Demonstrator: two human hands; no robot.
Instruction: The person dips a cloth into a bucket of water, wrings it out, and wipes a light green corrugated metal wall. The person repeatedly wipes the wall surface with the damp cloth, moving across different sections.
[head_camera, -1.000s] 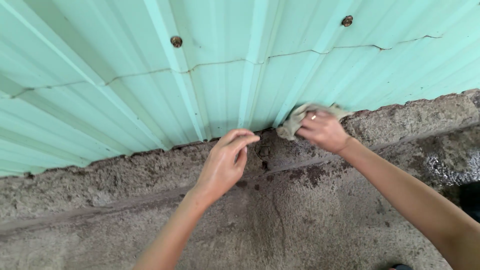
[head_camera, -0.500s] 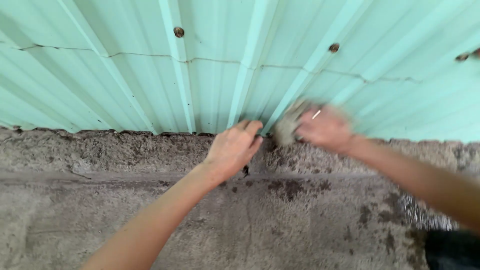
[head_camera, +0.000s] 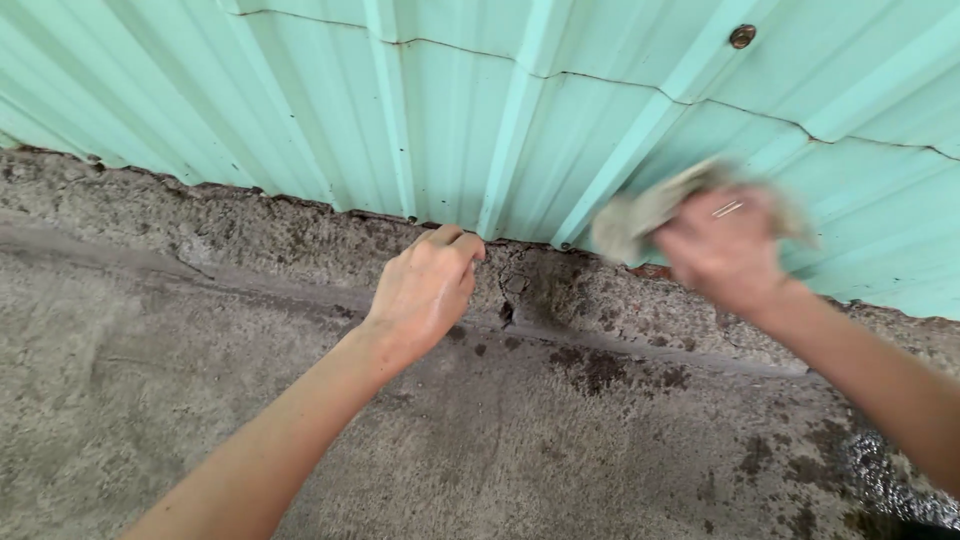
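The right hand squeezes a gray rag against the green metal wall. The left hand, fingers curled and holding nothing, rests on the rough concrete.

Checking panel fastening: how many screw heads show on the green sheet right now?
1. A single round screw head sits on a rib of the green corrugated sheet, top right, above the right hand and its rag. Others may lie outside the frame or behind the hand.
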